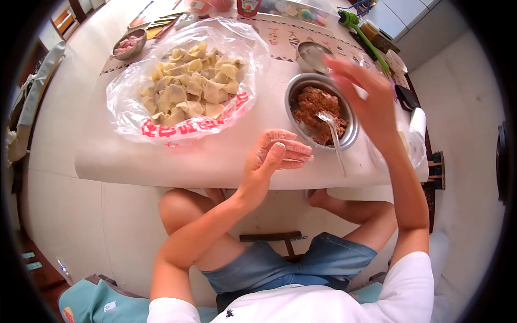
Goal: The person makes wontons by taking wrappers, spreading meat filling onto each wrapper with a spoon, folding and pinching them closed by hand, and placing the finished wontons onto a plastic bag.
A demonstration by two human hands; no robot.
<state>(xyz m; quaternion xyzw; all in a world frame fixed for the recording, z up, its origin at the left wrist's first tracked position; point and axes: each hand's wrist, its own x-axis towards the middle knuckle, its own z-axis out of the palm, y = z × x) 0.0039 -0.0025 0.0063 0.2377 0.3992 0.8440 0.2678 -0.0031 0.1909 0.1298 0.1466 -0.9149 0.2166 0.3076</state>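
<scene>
My left hand (277, 153) hovers over the near edge of the table, its fingers stretched out and dusted white, with nothing visible in it. My right hand (371, 97) is raised with fingers apart beside a small metal bowl (309, 53); its fingertips are blurred by motion. Between and ahead of my hands stands a larger metal bowl (291, 102) of reddish-brown minced filling (318, 105). A fork (335, 134) leans in it, its handle over the rim. To the left, a clear plastic bag (121, 102) with red print lies open around many folded dumplings (188, 81).
A bowl of pinkish meat (129, 44) stands at the far left. A red sauce bottle (248, 6) and a clear plastic box (301, 13) are at the back. A black object (406, 98) and white plastic (414, 142) lie along the right edge.
</scene>
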